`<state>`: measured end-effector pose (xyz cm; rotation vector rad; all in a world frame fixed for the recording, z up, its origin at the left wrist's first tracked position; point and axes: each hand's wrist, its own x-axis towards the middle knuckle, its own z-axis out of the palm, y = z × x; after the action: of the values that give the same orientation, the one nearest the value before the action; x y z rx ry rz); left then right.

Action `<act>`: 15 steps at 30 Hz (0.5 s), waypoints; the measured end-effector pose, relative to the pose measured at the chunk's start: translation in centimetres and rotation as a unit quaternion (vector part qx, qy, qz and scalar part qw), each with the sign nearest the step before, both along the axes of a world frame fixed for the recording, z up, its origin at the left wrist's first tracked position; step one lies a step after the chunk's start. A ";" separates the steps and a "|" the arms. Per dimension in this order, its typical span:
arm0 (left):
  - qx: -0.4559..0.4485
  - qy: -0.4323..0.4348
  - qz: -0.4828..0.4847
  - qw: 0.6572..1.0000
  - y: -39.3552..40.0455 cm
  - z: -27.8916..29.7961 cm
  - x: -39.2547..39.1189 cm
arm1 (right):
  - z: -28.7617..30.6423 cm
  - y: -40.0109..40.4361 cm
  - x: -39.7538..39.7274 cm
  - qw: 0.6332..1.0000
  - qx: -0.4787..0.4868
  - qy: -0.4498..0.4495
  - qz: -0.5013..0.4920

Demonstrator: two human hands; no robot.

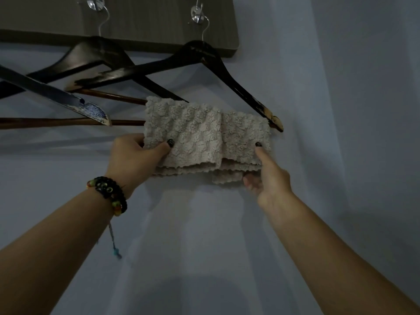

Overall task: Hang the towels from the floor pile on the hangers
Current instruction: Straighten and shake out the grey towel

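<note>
A beige, nubbly towel is hanging folded over the brown bottom bar of the right hanger, bunched toward that bar's right end and lying against the pale wall. Both hands are holding it. The left hand is gripping the towel's left edge, thumb pressing on the front face and the other fingers hidden behind the cloth. The right hand is pinching the lower right part, thumb lying on the front and fingers curling under the bottom hem. The right hanger is dangling by a wire hook from a metal peg on a dark wood board. A second hanger is hanging from another peg to the left, its arm crossing behind the first. A third hanger's worn tip is jutting in from the left edge. A beaded bracelet is circling the left wrist, a cord trailing below it.
</note>
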<state>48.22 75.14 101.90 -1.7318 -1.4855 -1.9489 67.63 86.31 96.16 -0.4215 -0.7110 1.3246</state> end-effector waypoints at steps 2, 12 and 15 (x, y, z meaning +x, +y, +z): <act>-0.004 0.007 -0.004 1.000 0.1 -0.1 0.2 | 0.3 0.4 0.2 0.999 0.022 0.002 -0.024; -0.014 0.011 0.013 1.000 0.5 -0.5 0.5 | 0.5 1.2 2.5 0.995 0.044 0.045 -0.077; -0.019 0.003 0.016 1.000 0.7 -0.7 1.0 | 0.6 0.2 1.5 0.997 0.047 0.061 0.025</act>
<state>49.25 75.81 101.19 -1.7161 -1.5477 -1.9102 69.12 86.47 96.78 -0.2470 -0.6830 1.3461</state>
